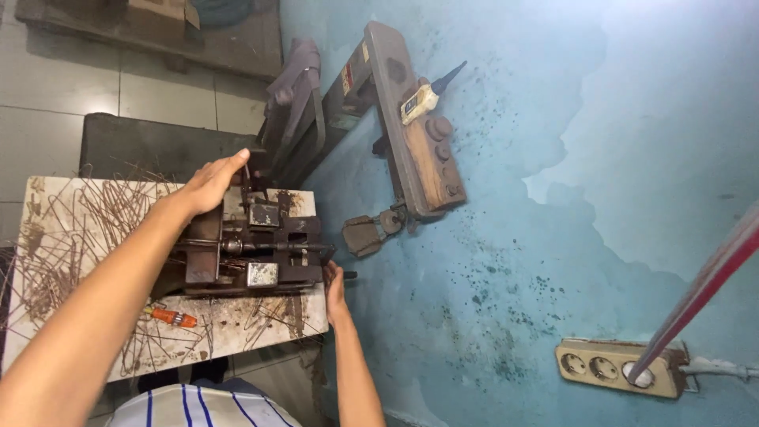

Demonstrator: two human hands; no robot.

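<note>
A dark, rusty metal jig with a rod and metal blocks sits on a stained white table. My left hand lies flat on the jig's far side with its fingers stretched out, near a small upright lever. My right hand is at the jig's wall-side end, its fingers curled around a short dark handle that sticks out there. Several bent rusty wires cover the table's left part.
An orange-handled tool lies on the table's near side. The blue wall to the right carries a wooden shelf with a small bottle, a padlock and a power strip. A red-and-white rod crosses diagonally. A dark bench stands beyond the table.
</note>
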